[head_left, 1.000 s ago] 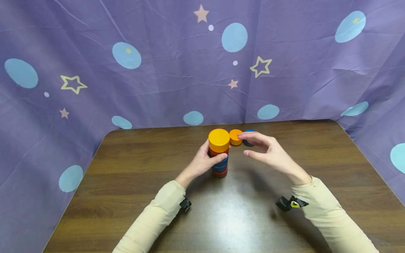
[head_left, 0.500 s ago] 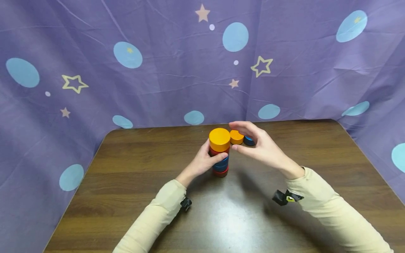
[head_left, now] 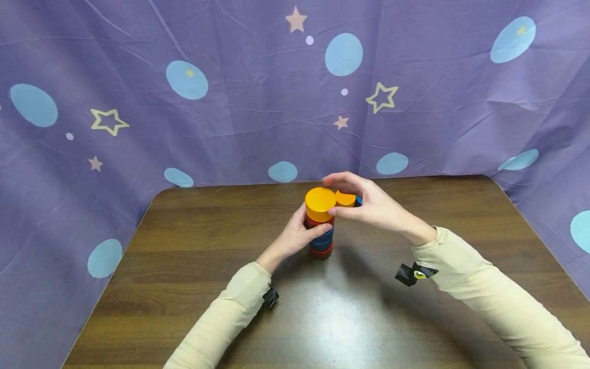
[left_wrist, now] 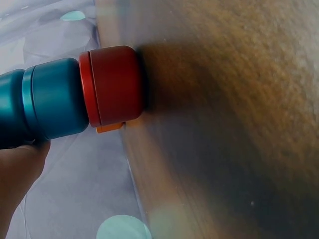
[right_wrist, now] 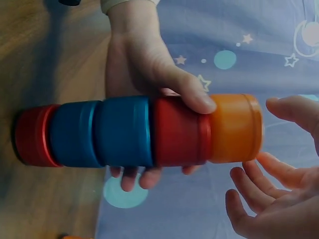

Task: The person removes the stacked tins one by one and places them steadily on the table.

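A tower of round lacquered cylinders stands upright on the table, with an orange cylinder [head_left: 319, 202] on top. In the right wrist view, an upper red cylinder [right_wrist: 182, 132], two blue cylinders [right_wrist: 124, 132] and a bottom red cylinder [right_wrist: 34, 137] follow below it. My left hand [head_left: 295, 236] grips the tower's upper part, its thumb across the upper red piece. At the top, my right hand [head_left: 380, 205] has its thumb and fingers spread around the orange cylinder. Its thumb looks apart from that piece in the right wrist view; one fingertip lies at its rim, contact unclear.
Behind the tower, a second orange cylinder [head_left: 344, 200] and another blue cylinder [head_left: 359, 201] sit on the wooden table [head_left: 207, 230], partly covered by my right hand. A purple patterned curtain [head_left: 249, 128] hangs along the table's far edge.
My right hand has moved left, from over the loose cylinders at the back to the tower's top. My left hand keeps its grip in place.
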Demonstrator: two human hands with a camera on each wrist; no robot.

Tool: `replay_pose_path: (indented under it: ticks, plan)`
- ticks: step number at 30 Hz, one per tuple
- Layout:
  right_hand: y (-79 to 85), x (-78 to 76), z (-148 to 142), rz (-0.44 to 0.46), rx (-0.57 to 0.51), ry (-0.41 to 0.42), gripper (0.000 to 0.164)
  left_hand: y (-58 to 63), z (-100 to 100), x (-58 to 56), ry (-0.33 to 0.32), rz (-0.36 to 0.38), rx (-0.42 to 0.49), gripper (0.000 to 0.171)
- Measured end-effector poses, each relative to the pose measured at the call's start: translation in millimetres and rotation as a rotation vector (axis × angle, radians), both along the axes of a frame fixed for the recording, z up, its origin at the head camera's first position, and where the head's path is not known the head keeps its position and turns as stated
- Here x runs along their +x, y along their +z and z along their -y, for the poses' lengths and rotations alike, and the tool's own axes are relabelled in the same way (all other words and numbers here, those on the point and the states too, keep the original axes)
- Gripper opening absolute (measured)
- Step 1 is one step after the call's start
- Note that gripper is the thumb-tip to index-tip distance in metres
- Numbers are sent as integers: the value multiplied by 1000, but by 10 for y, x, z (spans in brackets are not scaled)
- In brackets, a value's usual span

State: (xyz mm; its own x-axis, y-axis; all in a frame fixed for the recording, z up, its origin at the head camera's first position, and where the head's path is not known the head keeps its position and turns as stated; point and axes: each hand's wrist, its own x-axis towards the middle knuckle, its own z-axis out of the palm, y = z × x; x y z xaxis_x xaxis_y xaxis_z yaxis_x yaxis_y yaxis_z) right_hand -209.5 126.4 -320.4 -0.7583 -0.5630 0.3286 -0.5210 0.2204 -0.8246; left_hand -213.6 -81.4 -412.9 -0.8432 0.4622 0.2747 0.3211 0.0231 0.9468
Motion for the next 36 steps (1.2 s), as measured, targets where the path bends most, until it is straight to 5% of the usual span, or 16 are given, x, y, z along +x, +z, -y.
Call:
replay_pose_path:
  ticks: [14,36]
  plan:
    - [-167,33,84,53,-78,-90,51,5,-4,6,-5,-7,-10,58]
    - [-280,88,-237,95,-163,-281,49,-3,-7,-23,-20,-68,28,49]
